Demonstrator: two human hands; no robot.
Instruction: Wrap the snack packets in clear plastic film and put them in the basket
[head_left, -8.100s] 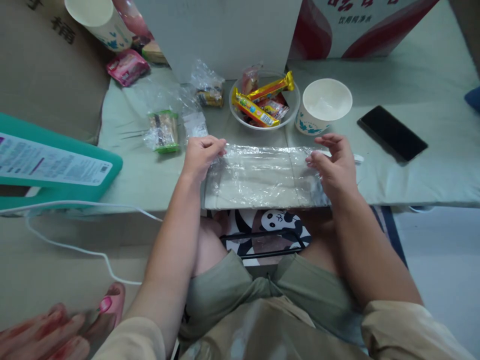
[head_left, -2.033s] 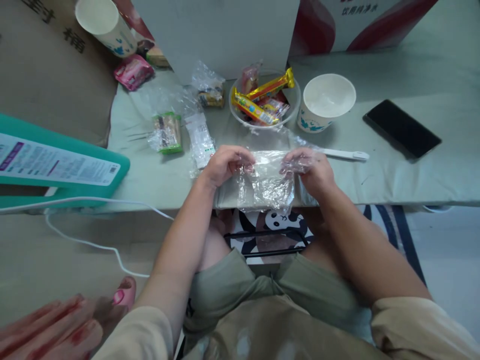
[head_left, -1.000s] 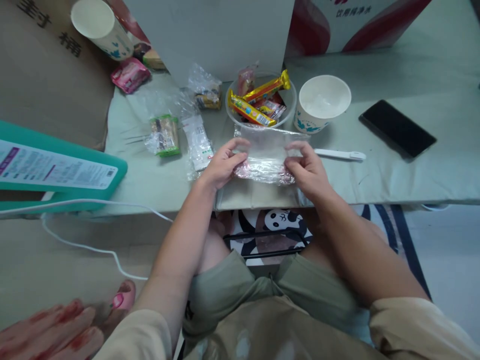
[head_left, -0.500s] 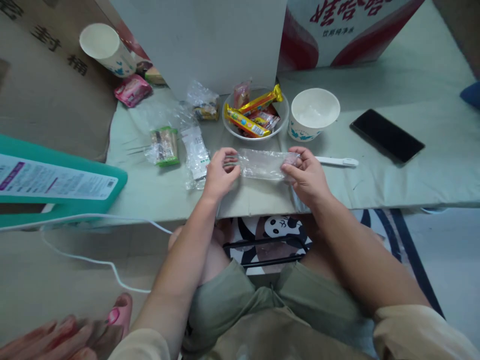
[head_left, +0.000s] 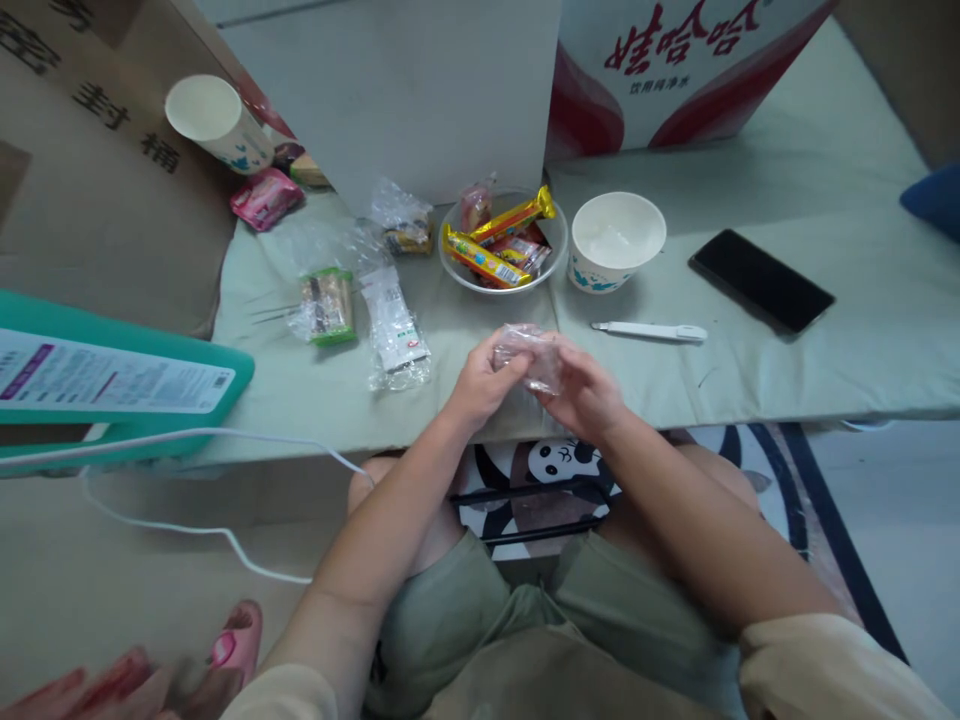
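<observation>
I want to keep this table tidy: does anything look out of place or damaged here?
Nothing looks spilled or broken. Only the clear film is crumpled into a wad, pinched between the left hand and right hand.

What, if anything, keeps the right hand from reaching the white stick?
Probably yes, reachable: the white stick lies on bare cloth near the right hand, nothing between. Only the crumpled plastic wrap occupies that hand.

The wrap [head_left: 529, 355] in the grip was clear, snack bars [head_left: 486, 260] just beyond were yellow, phone [head_left: 760, 279] further right black, bag [head_left: 551, 470] below panda-print.
</observation>
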